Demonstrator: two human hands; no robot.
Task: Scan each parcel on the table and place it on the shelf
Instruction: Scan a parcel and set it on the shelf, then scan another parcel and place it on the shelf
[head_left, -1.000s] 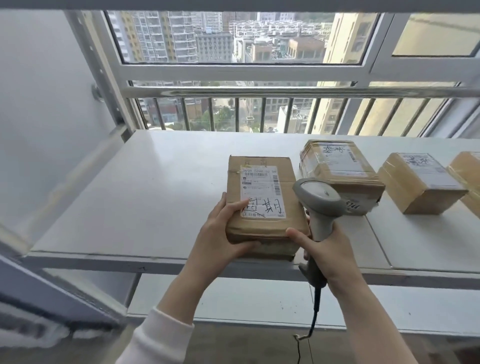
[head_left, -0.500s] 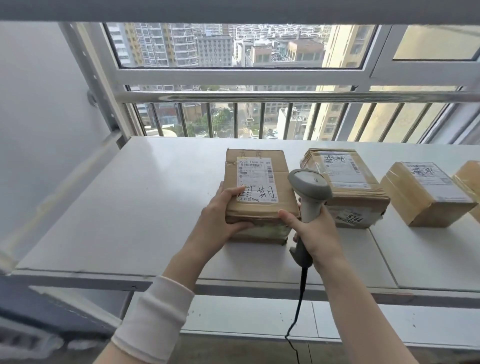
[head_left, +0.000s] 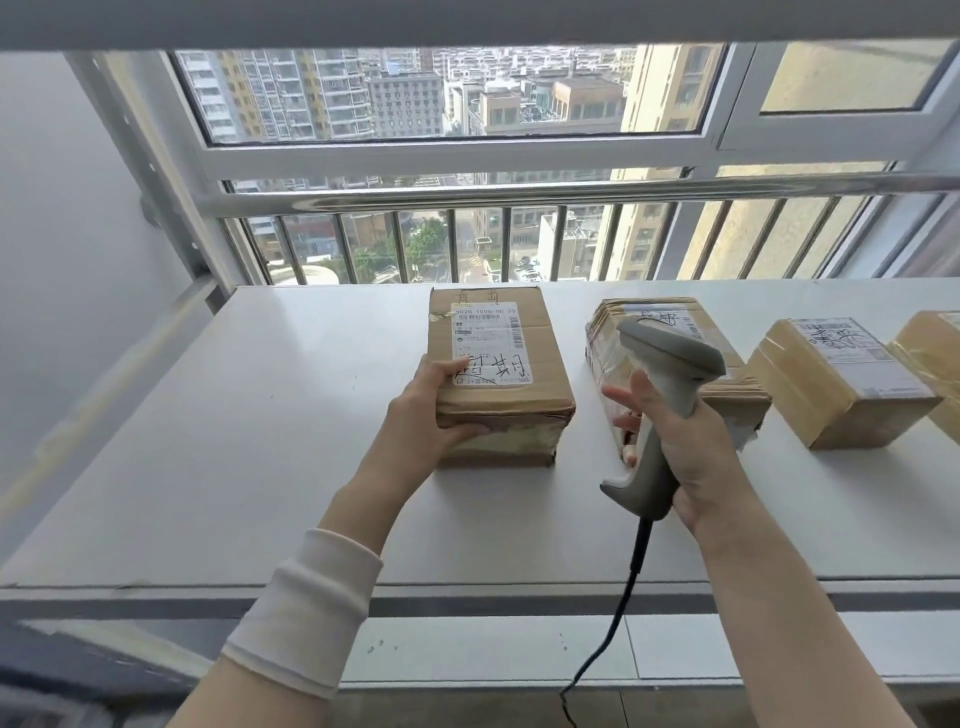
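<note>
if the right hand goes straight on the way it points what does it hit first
Probably the taped parcel right behind the scanner that the right hand grips, though the gap is hard to judge.

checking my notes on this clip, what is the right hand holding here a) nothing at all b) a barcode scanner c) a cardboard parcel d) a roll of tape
B: the right hand is curled round the handle of the grey corded scanner, while the left hand grips the near left corner of the parcel.
</note>
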